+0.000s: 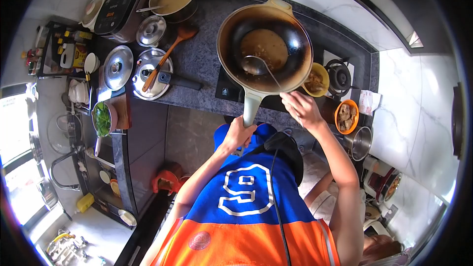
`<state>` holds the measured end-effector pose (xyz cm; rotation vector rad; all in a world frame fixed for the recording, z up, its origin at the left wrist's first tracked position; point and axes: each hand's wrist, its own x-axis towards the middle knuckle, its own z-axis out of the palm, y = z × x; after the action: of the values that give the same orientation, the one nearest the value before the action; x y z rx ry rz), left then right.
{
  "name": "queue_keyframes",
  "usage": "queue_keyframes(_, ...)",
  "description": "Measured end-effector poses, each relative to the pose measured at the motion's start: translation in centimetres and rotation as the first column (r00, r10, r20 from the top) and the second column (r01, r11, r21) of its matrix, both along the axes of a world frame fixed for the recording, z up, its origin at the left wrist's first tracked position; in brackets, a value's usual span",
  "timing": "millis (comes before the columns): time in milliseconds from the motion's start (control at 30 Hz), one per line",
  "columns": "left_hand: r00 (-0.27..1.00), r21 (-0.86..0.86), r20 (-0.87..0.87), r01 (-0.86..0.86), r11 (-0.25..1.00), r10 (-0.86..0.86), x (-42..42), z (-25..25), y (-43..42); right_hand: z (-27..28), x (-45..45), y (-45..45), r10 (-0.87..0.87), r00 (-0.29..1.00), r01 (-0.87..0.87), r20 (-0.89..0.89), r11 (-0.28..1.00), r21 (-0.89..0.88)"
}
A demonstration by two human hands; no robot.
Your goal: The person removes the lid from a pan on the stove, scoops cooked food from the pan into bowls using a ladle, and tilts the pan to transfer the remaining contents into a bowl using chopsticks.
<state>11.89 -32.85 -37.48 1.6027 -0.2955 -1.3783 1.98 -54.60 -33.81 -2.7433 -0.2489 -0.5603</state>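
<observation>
A large wok (228,44) with a pale rim sits over the stove in the head view, brown liquid with small bits pooled at its bottom. My left hand (238,134) is wrapped round the wok's pale handle (252,106). With closed fingers, my right hand (301,109) grips a metal ladle (254,65) whose bowl rests inside the wok at the liquid's near edge. Just right of the wok stands a yellow bowl (322,72) of food, partly hidden by the rim. An orange bowl (353,106) with chunks of meat is close to my right hand.
A pressure-cooker lid (165,88), a wooden spatula (170,51), other lids and a pot of pale liquid (190,5) occupy the counter's left. A pan of greens (111,118) is farther left. A second burner (340,75) lies right. Another person (379,249) is at lower right.
</observation>
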Motion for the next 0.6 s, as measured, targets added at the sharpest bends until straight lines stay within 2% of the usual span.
queue_keyframes(33,1.000,-0.002,0.003,-0.002,1.000,0.002,0.0,0.2,0.0,-1.3,0.0,-0.5,-0.054,0.999,0.053,0.003,0.997,0.059)
queue_keyframes(100,1.000,-0.006,0.009,0.006,1.000,-0.006,0.1,0.0,0.0,-1.7,0.8,-2.4,-0.064,0.993,0.068,0.097,0.997,-0.039)
queue_keyframes(133,1.000,-0.009,0.012,0.012,1.000,-0.012,0.0,-0.1,0.1,-2.2,1.0,-3.3,-0.098,0.992,0.097,0.074,0.995,0.026)
queue_keyframes(167,1.000,-0.010,0.011,0.014,1.000,-0.013,0.0,0.1,0.0,-1.8,1.7,-3.8,-0.084,0.987,0.095,0.140,0.993,-0.072)
queue_keyframes(267,1.000,-0.007,-0.021,0.002,1.000,-0.002,0.1,0.2,0.0,-2.2,2.8,-5.5,-0.141,0.986,0.148,0.086,0.985,-0.090)
queue_keyframes(400,1.000,-0.029,-0.010,-0.002,1.000,0.002,0.0,-0.4,0.1,-2.9,2.5,-6.6,-0.128,0.992,0.128,0.012,0.991,-0.045)
queue_keyframes(500,1.000,-0.040,-0.018,-0.014,0.999,0.014,-0.1,-0.7,0.2,-2.7,1.7,-6.1,-0.063,0.997,0.071,0.048,0.976,-0.204)
queue_keyframes(600,1.000,-0.054,-0.021,-0.014,0.998,0.012,-0.2,-0.7,0.2,-1.7,1.6,-3.7,-0.069,0.997,0.071,0.041,0.996,-0.050)
